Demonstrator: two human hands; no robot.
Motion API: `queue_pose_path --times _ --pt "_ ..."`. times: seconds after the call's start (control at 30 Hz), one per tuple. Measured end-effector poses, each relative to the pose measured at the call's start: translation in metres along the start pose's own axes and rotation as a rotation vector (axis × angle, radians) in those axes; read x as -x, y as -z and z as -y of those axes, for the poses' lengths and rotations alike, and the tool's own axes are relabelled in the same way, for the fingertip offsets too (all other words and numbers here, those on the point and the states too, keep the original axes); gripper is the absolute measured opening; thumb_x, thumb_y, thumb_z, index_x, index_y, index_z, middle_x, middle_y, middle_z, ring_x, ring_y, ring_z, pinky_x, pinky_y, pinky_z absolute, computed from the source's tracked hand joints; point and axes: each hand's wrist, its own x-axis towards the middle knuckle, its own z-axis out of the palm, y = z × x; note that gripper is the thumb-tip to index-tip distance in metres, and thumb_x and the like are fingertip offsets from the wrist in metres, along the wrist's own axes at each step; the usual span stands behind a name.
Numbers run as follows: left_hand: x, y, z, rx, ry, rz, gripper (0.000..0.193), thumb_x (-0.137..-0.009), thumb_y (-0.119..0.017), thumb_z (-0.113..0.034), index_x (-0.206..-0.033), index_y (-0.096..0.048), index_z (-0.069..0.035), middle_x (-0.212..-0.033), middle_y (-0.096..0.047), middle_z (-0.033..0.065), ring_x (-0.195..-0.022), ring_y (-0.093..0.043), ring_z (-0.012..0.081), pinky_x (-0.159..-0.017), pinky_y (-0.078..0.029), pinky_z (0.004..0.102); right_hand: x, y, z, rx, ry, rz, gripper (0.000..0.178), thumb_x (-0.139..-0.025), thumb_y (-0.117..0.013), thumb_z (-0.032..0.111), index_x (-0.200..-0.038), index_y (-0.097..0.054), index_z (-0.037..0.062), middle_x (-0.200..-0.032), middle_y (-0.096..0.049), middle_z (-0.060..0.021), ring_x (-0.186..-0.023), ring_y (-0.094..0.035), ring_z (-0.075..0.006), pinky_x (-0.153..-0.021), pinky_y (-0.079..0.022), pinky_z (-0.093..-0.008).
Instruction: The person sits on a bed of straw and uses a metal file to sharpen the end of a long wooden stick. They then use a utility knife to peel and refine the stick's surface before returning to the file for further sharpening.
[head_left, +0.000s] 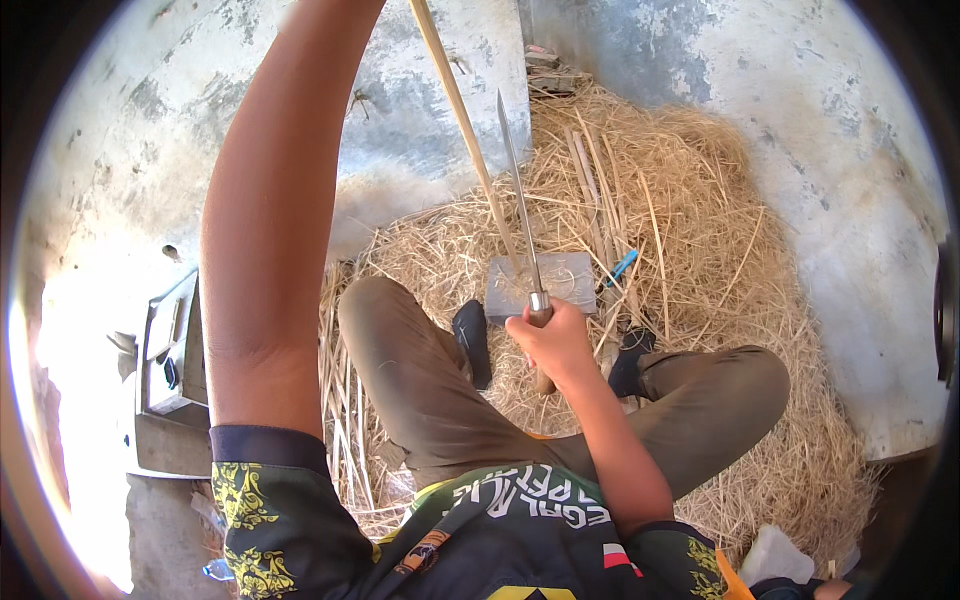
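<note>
My right hand (557, 340) is closed around the brown wooden handle of a long, narrow knife (521, 205), its blade tip pointing up and away from me. Beside the blade a long pale strip, seemingly bamboo (462, 120), slants from the top edge down toward a grey block (572, 280) between my feet. Whether blade and strip touch, I cannot tell. My left arm (285, 200) stretches up past the top edge, so the hand itself is out of the picture, and what it holds does not show.
Straw-like shavings (700, 260) cover the floor around my crossed legs. A blue-handled tool (622, 268) lies right of the block. Long split strips (345, 430) lie at my left. A box-like object (172, 345) stands further left; pale walls (800, 90) rise behind.
</note>
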Motion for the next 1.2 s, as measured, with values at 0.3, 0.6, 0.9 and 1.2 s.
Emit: queue_pose_path --times 0.3,0.6,0.9,1.2 --pt "-0.034 0.011 0.048 0.184 0.245 0.260 0.052 -0.106 -0.042 -0.045 -0.097 -0.066 0.001 -0.071 -0.063 0.0152 -0.066 -0.062 0.0281 -0.062 -0.050 0.0417 0.002 0.011 0.002 -0.145 -0.231 -0.049 0.030 -0.087 -0.070 0.018 -0.066 -0.055 0.0031 -0.054 -0.054 -0.0014 -0.041 -0.048 -0.0126 -0.042 -0.039 -0.0322" --pt "0.014 0.115 0.010 0.525 0.335 0.514 0.039 -0.095 -0.067 -0.047 -0.103 -0.055 -0.010 -0.063 -0.043 -0.0022 -0.052 -0.043 0.0105 -0.047 -0.038 0.0250 0.008 0.012 0.030 0.377 0.262 -0.408 0.022 -0.085 -0.071 0.020 -0.084 -0.060 0.0005 -0.063 -0.064 -0.0107 -0.056 -0.063 -0.0258 -0.056 -0.048 -0.0396" --pt "0.145 0.194 0.030 0.514 0.723 0.525 0.037 -0.091 -0.078 -0.030 -0.111 -0.070 0.001 -0.084 -0.069 0.0045 -0.073 -0.064 0.0108 -0.067 -0.052 0.0257 0.018 -0.007 0.039 0.321 0.528 -0.408 0.022 -0.085 -0.075 0.012 -0.090 -0.056 0.0024 -0.065 -0.060 -0.0078 -0.058 -0.059 -0.0198 -0.057 -0.046 -0.0352" --pt "0.177 0.209 0.041 0.921 0.858 0.630 0.055 -0.099 -0.064 -0.042 -0.130 -0.057 0.002 -0.103 -0.063 0.0061 -0.087 -0.056 0.0110 -0.067 -0.045 0.0257 0.033 -0.007 0.055 0.149 0.525 -0.145 0.025 -0.080 -0.074 0.006 -0.072 -0.051 0.0019 -0.062 -0.054 0.0022 -0.056 -0.045 -0.0014 -0.050 -0.037 -0.0233"
